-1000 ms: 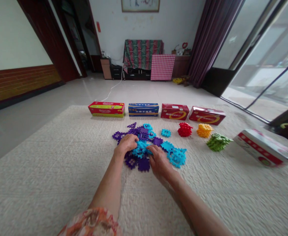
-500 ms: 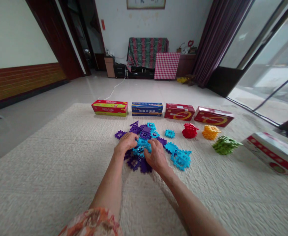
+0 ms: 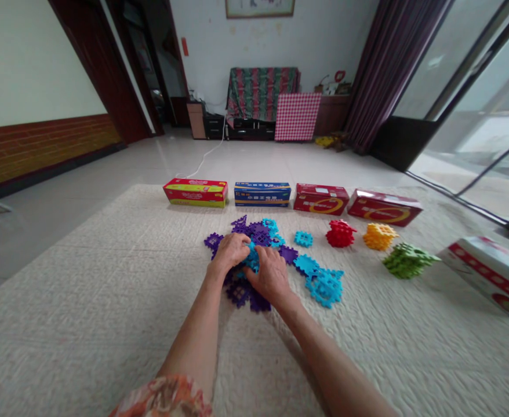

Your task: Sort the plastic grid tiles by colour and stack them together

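Both hands are at a mixed pile of plastic interlocking tiles on a cream mat. My left hand curls over light-blue interlocking tiles from the left. From the right, my right hand closes round the same tiles, its thumb pointing left. Fingers partly hide what is between them. Purple interlocking tiles spread below and above the hands. More light-blue tiles lie in a cluster to the right, and a single light-blue tile lies apart.
Stacks of red tiles, yellow tiles and green tiles stand to the right. Beyond the pile, a red-and-yellow box, a blue box and two dark red boxes form a row. A white-and-red box stands far right.
My two hands have come closer together over the light-blue tiles, covering more of them. The view has shifted slightly; the coloured stacks and boxes otherwise look the same.
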### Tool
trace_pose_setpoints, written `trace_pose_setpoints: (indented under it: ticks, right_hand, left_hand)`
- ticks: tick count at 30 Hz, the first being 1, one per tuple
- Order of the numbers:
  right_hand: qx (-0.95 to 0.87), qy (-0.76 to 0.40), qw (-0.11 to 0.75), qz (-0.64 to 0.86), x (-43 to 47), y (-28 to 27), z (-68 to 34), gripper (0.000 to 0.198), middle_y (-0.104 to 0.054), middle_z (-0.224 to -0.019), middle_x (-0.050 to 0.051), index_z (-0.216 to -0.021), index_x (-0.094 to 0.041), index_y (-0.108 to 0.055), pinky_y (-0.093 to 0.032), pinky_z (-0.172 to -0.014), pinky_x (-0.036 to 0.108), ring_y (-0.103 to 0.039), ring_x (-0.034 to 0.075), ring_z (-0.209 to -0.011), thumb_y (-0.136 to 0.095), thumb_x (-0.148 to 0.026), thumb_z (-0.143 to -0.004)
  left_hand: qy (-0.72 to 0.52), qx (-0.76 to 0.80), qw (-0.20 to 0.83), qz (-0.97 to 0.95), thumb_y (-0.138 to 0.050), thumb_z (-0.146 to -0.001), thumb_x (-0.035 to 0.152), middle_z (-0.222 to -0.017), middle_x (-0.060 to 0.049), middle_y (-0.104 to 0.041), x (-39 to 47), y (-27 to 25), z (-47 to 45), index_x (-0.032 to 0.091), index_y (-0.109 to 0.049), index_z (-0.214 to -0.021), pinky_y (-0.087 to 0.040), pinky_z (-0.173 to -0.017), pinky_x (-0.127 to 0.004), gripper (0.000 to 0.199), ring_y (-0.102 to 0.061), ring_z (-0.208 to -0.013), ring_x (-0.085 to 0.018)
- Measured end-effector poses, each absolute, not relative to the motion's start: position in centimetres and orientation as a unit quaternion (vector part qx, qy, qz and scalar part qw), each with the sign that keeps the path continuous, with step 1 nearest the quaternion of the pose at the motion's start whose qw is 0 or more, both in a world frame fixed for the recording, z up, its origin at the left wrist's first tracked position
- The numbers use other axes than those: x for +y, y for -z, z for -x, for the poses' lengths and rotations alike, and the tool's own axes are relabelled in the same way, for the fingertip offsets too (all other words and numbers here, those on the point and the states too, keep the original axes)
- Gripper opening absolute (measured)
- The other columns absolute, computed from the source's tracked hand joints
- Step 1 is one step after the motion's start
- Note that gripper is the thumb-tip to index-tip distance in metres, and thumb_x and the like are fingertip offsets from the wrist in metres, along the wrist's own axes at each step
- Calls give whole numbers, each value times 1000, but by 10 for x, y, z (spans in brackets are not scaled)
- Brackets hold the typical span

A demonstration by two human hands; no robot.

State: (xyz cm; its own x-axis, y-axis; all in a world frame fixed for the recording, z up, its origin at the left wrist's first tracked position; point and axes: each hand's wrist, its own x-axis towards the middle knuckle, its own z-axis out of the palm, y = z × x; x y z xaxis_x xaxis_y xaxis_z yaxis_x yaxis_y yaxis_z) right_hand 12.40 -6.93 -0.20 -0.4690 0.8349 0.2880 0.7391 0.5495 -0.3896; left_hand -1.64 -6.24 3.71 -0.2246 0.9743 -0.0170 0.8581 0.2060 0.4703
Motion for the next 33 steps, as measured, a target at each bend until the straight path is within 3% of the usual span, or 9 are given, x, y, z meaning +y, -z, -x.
trace_pose_setpoints:
  ticks: [8, 18, 22, 27, 29, 33]
  right_hand:
    - [-848, -69, 284, 442, -70, 6, -127, 47, -56, -126, 17, -131, -13, -46, -41, -91, 41, -49, 30, -114, -52, -22, -86]
    - [-837, -50, 336, 429, -50, 10, -154, 40, -64, -105, 16, -129, -10, -50, -44, -88, 40, -56, 27, -97, -32, -16, -93]
    - [-782, -67, 380, 489, -25, 1, -190, 42, -64, -105, 16, -127, -12, -53, -45, -89, 40, -58, 26, -97, -35, -16, -88]
    - [-776, -96, 243, 574, -2, -7, -242, 39, -68, -93, 15, -112, -11, -64, -46, -82, 34, -62, 26, -90, -40, -14, -81]
    - [-779, -76, 205, 588, -1, -10, -251, 38, -68, -97, 17, -110, -12, -66, -46, -82, 36, -63, 27, -92, -44, -15, -80]
    - [-788, -28, 280, 547, -14, -14, -238, 39, -64, -114, 20, -116, -10, -64, -45, -90, 42, -60, 31, -105, -49, -20, -81]
  left_hand:
    - [-258, 752, 175, -580, -57, -76, 16, -98, -5, -76, -61, -40, 9, 18, -76, -100, -49, -85, -23, 31, -68, -93, -17]
    - [-325, 696, 169, -618, -46, -87, 32, -80, 0, -73, -58, -32, 13, 16, -75, -88, -48, -74, -22, 33, -66, -80, -16]
    - [-257, 750, 142, -593, -56, -79, 28, -89, -1, -74, -68, -31, 48, 20, -75, -95, -47, -77, -23, 26, -66, -84, -17]
    - [-154, 744, 147, -633, -63, -72, 29, -101, -3, -72, -74, -27, 60, 23, -71, -109, -47, -86, -25, 38, -64, -97, -19]
    - [-133, 734, 127, -654, -66, -70, 30, -111, -5, -68, -74, -25, 56, 24, -69, -114, -45, -94, -26, 44, -61, -106, -21]
    - [-106, 710, 103, -688, -66, -69, 23, -123, -6, -63, -72, -22, 53, 23, -68, -116, -37, -106, -28, 47, -54, -119, -21]
